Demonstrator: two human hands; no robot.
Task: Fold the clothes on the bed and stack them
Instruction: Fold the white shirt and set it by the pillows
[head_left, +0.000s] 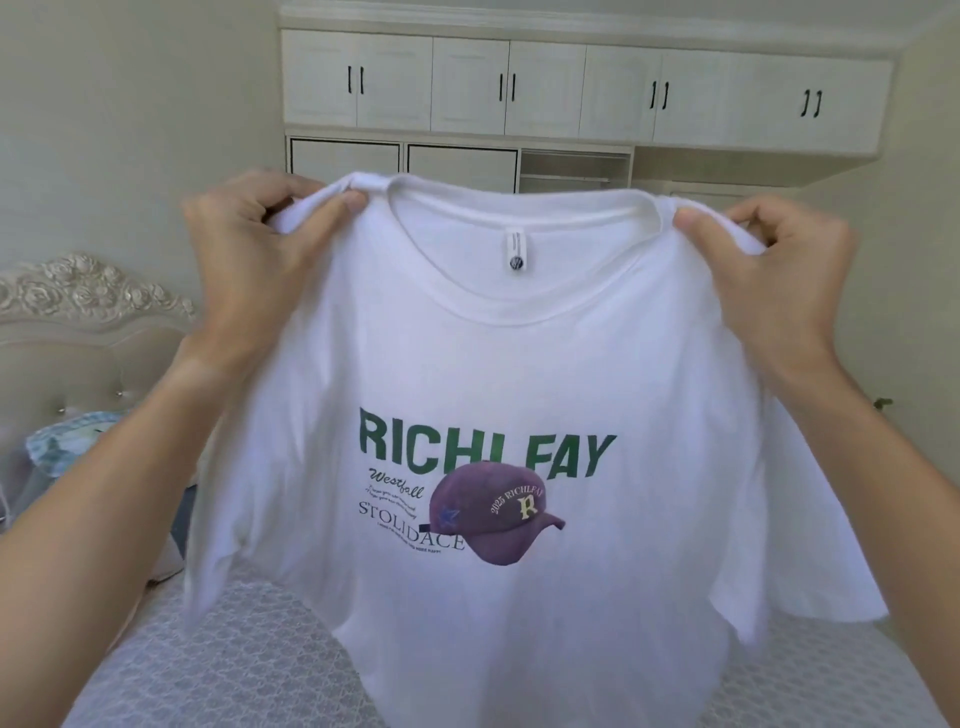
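Observation:
A white T-shirt (498, 374) hangs spread out in front of me, printed side facing me, with green letters and a purple cap on the chest. My left hand (249, 260) pinches its left shoulder beside the collar. At the other shoulder, my right hand (779, 280) grips the cloth the same way. Both sleeves droop at the sides, and the hem falls out of view below. The shirt hides most of the bed (223, 654) under it.
The bed has a pale lace-patterned cover and an ornate padded headboard (88, 332) at the left. Blue and white cloth (67, 436) lies near the headboard. White wall cabinets (571, 88) fill the far wall.

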